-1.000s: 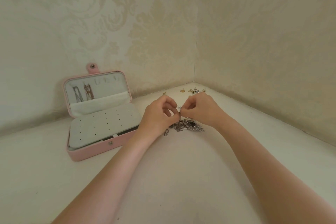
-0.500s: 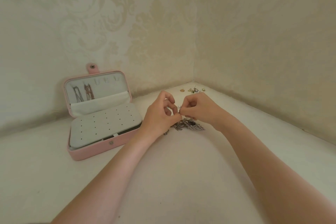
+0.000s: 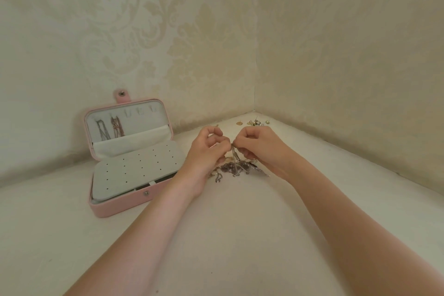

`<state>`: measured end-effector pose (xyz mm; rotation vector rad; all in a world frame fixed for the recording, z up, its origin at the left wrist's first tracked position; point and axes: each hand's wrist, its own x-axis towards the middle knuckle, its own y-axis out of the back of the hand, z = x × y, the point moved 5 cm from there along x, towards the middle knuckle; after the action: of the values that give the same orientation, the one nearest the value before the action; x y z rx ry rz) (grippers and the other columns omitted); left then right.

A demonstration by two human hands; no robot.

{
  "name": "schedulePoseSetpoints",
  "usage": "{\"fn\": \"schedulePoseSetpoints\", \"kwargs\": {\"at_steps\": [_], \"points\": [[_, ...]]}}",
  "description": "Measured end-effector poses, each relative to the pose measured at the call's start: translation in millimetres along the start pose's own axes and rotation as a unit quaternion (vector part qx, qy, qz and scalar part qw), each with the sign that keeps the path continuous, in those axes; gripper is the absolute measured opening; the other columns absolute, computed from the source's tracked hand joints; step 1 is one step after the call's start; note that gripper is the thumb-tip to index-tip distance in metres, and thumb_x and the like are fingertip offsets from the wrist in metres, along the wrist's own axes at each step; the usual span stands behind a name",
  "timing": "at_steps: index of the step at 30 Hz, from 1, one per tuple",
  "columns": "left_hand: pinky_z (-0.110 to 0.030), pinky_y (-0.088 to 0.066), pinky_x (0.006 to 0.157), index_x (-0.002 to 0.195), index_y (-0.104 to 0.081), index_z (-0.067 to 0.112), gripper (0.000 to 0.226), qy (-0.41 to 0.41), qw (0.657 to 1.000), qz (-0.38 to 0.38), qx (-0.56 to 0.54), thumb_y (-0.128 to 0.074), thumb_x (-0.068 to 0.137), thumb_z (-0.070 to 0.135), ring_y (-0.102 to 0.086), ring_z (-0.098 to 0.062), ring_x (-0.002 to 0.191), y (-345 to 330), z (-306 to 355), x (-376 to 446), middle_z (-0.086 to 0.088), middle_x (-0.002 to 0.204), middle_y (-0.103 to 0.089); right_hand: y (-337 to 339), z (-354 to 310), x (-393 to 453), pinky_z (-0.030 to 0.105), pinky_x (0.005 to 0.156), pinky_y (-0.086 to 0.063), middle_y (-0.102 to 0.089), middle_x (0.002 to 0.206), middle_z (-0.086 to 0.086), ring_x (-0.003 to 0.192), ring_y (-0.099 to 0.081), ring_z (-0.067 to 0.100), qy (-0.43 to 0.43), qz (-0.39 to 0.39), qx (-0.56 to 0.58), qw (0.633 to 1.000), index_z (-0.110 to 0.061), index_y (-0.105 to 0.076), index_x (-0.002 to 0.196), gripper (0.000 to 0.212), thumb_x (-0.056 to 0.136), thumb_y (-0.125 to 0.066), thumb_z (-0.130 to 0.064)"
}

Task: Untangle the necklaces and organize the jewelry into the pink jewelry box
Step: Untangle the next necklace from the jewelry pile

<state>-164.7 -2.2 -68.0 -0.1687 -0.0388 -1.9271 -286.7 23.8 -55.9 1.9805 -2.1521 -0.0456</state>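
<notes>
A tangle of silver necklaces (image 3: 236, 168) lies on the white surface in the middle. My left hand (image 3: 207, 151) and my right hand (image 3: 260, 145) meet just above it, fingertips pinching a strand of chain (image 3: 233, 151) that rises from the pile. The pink jewelry box (image 3: 125, 206) stands open to the left, its lid upright against the wall. Two necklaces (image 3: 109, 128) hang in the lid. A white perforated earring panel (image 3: 134, 170) covers the base.
Small loose pieces of jewelry (image 3: 254, 123) lie in the far corner where the two patterned walls meet. The white surface stretches toward me between my forearms.
Both hands have stayed over the tangle, with their fingertips shifting slightly on the chain. The box has not moved.
</notes>
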Motion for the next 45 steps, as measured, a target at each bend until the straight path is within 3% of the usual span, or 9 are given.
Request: {"fn": "schedulePoseSetpoints", "kwargs": {"at_steps": [2, 4, 9, 14, 20, 27, 32, 39, 45], "points": [[-0.016, -0.035, 0.050, 0.088, -0.046, 0.020, 0.025, 0.025, 0.997, -0.002, -0.068, -0.051, 0.084, -0.004, -0.036, -0.006, 0.049, 0, -1, 1, 0.007, 0.061, -0.045, -1, -1, 0, 0.016, 0.047, -0.032, -0.046, 0.056, 0.002, 0.051, -0.038, 0.011, 0.015, 0.001, 0.027, 1.000, -0.008, -0.052, 0.062, 0.024, 0.083, -0.056, 0.003], [-0.017, -0.035, 0.051, 0.087, -0.046, 0.019, 0.024, 0.015, 0.999, -0.002, -0.050, -0.052, 0.084, -0.003, -0.036, -0.007, 0.049, 1, 0, 1, 0.005, 0.064, -0.046, -2, 1, 1, 0.017, 0.048, -0.032, -0.047, 0.057, 0.003, 0.052, -0.039, 0.012, 0.015, 0.005, 0.031, 0.999, -0.008, -0.053, 0.062, 0.024, 0.083, -0.056, 0.003], [-0.016, -0.039, 0.056, 0.085, -0.046, 0.027, 0.032, -0.119, 0.964, 0.011, 0.239, -0.064, 0.076, 0.002, -0.047, -0.004, 0.055, -1, 5, 0, 0.009, 0.073, -0.056, 1, 7, 4, 0.020, 0.051, -0.032, -0.048, 0.056, 0.002, 0.049, -0.038, 0.009, 0.018, 0.035, -0.097, 0.994, -0.010, -0.058, 0.064, 0.017, 0.078, -0.063, -0.002], [-0.012, -0.040, 0.059, 0.090, -0.047, 0.027, 0.035, -0.156, 0.955, 0.022, 0.253, -0.067, 0.075, 0.003, -0.052, 0.001, 0.059, 1, 11, 0, 0.009, 0.073, -0.062, 5, 3, 7, 0.014, 0.049, -0.032, -0.049, 0.056, -0.001, 0.052, -0.041, 0.009, 0.042, 0.046, -0.154, 0.986, -0.014, -0.059, 0.063, 0.018, 0.077, -0.066, -0.005], [-0.023, -0.041, 0.061, 0.088, -0.046, 0.031, 0.035, -0.149, 0.953, 0.005, 0.264, -0.067, 0.074, 0.006, -0.049, -0.006, 0.060, 1, 10, 0, 0.012, 0.067, -0.062, 6, 1, 4, 0.017, 0.054, -0.035, -0.051, 0.060, 0.003, 0.056, -0.043, 0.013, 0.054, 0.018, -0.143, 0.988, -0.011, -0.058, 0.064, 0.018, 0.078, -0.062, 0.000], [-0.019, -0.034, 0.052, 0.084, -0.040, 0.026, 0.036, -0.104, 0.970, 0.019, 0.221, -0.066, 0.072, 0.003, -0.038, -0.007, 0.054, 3, 6, 3, 0.012, 0.064, -0.059, 2, -3, 1, 0.015, 0.052, -0.034, -0.049, 0.061, 0.002, 0.053, -0.040, 0.008, 0.070, -0.007, -0.121, 0.990, -0.013, -0.055, 0.063, 0.024, 0.079, -0.059, 0.004], [-0.019, -0.035, 0.054, 0.083, -0.038, 0.024, 0.037, -0.129, 0.971, 0.029, 0.200, -0.064, 0.073, 0.001, -0.035, -0.007, 0.053, 2, 10, 2, 0.011, 0.065, -0.058, 0, 4, 2, 0.019, 0.049, -0.032, -0.047, 0.055, 0.003, 0.052, -0.039, 0.013, 0.014, 0.005, -0.012, 1.000, -0.009, -0.055, 0.063, 0.023, 0.082, -0.056, 0.004], [-0.018, -0.034, 0.052, 0.082, -0.037, 0.028, 0.039, -0.126, 0.955, 0.011, 0.268, -0.066, 0.072, 0.004, -0.039, -0.002, 0.048, -3, 4, 1, 0.012, 0.065, -0.055, 0, 4, 3, 0.024, 0.055, -0.032, -0.048, 0.060, 0.007, 0.054, -0.038, 0.014, 0.026, 0.003, -0.093, 0.995, -0.010, -0.057, 0.063, 0.018, 0.079, -0.063, -0.004], [-0.012, -0.037, 0.046, 0.093, -0.042, 0.017, 0.027, -0.035, 0.997, 0.015, 0.070, -0.059, 0.082, -0.001, -0.046, -0.005, 0.048, 1, 6, -1, 0.004, 0.072, -0.059, 1, -2, 0, 0.020, 0.051, -0.033, -0.050, 0.062, 0.007, 0.052, -0.040, 0.012, 0.052, 0.011, -0.017, 0.998, -0.008, -0.056, 0.066, 0.021, 0.082, -0.056, 0.006]]}}
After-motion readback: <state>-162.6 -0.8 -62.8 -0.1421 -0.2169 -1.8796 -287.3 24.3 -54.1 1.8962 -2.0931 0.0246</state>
